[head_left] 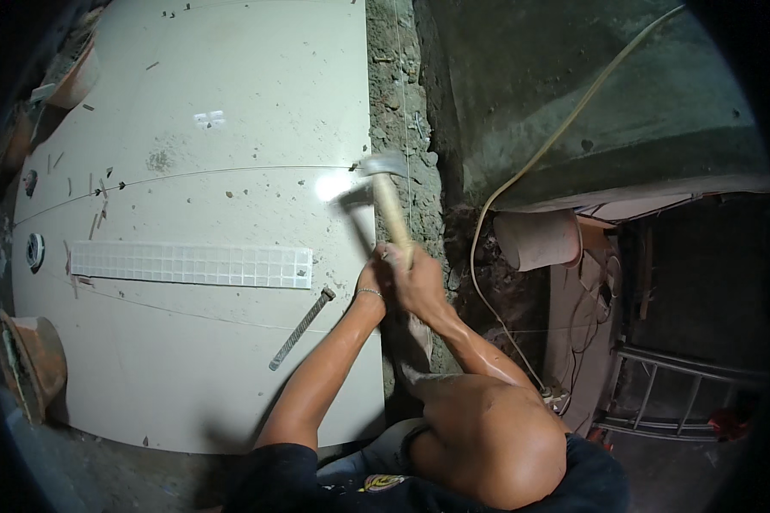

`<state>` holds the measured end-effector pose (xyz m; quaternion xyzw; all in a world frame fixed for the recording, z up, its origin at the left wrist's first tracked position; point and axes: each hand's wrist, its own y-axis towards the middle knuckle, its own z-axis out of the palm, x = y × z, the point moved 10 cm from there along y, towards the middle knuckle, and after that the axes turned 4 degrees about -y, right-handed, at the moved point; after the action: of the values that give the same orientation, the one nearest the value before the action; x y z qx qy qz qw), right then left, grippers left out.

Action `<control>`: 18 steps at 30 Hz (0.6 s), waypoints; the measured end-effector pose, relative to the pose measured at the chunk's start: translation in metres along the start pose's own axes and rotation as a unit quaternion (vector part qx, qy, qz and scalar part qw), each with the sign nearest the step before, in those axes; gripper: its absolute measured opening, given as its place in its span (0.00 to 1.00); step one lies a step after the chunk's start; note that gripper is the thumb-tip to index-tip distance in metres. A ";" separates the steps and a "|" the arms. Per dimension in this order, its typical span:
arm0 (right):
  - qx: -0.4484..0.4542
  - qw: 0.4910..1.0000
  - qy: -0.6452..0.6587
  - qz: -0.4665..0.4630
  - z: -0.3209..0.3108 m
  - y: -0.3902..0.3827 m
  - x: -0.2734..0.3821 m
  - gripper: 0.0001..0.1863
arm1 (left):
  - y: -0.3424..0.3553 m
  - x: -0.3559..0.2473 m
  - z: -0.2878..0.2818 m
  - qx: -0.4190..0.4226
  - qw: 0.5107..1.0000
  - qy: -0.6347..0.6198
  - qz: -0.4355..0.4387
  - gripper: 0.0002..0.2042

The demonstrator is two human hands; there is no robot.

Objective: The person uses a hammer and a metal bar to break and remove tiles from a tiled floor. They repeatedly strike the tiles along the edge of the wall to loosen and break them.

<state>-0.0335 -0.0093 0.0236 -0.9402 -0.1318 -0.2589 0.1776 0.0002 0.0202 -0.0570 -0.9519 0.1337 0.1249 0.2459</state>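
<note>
My right hand [421, 280] is closed around the wooden handle of a hammer [392, 205], whose metal head is raised beside the edge of large pale tiles [231, 77] and blurred by motion. Close against it, my left hand [371, 280] is at the tile edge with its fingers curled. Part of that hand is hidden, and what it grips cannot be made out. Left of my left forearm, a long ribbed metal rod with a bolt-like head [302, 329] lies on the tile. Beyond the rod is a white gridded strip [192, 263].
Rough mortar [393, 77] runs along the tile edge, with a thin string above it. A pale hose [565, 124] curves down on the right, past a bucket [535, 239] and a metal ladder [680, 385]. Another bucket [47, 363], a tape roll [34, 250] and scattered debris are at left.
</note>
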 end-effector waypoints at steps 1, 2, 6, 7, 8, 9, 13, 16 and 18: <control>0.025 0.995 -0.012 -0.099 0.009 -0.009 0.021 0.30 | -0.001 0.003 -0.016 -0.089 0.983 -0.162 0.002 0.25; 0.062 0.990 -0.078 -0.101 0.017 -0.011 0.021 0.31 | -0.002 0.004 -0.027 -0.153 0.967 -0.202 0.012 0.24; -0.010 0.993 -0.116 0.019 -0.029 0.015 -0.015 0.31 | 0.002 -0.006 0.013 -0.001 0.999 0.003 0.042 0.24; -0.165 0.977 -0.025 0.132 -0.069 0.022 -0.040 0.30 | -0.019 -0.007 -0.024 -0.232 0.966 -0.081 0.082 0.18; -0.135 0.980 -0.072 0.130 -0.066 0.028 -0.039 0.29 | -0.012 -0.007 -0.016 -0.203 0.975 -0.060 0.071 0.19; -0.110 0.987 -0.027 0.114 -0.059 0.038 -0.035 0.29 | -0.011 -0.008 -0.011 -0.206 0.975 -0.035 0.069 0.20; -0.087 0.995 0.041 -0.011 -0.022 0.022 0.007 0.28 | 0.006 0.012 0.002 -0.239 0.912 -0.332 0.032 0.18; 0.004 0.985 -0.015 -0.172 0.005 -0.006 0.046 0.24 | 0.012 0.022 0.006 -0.214 0.846 -0.487 0.010 0.19; 0.067 0.946 -0.130 -0.290 0.010 -0.015 0.058 0.23 | 0.010 0.021 0.009 -0.133 0.909 -0.394 -0.023 0.19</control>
<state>0.0138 0.0173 0.0510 -0.8728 -0.4380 -0.1650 0.1385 0.0152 0.0124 -0.0755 -0.8520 -0.0134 0.5007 0.1520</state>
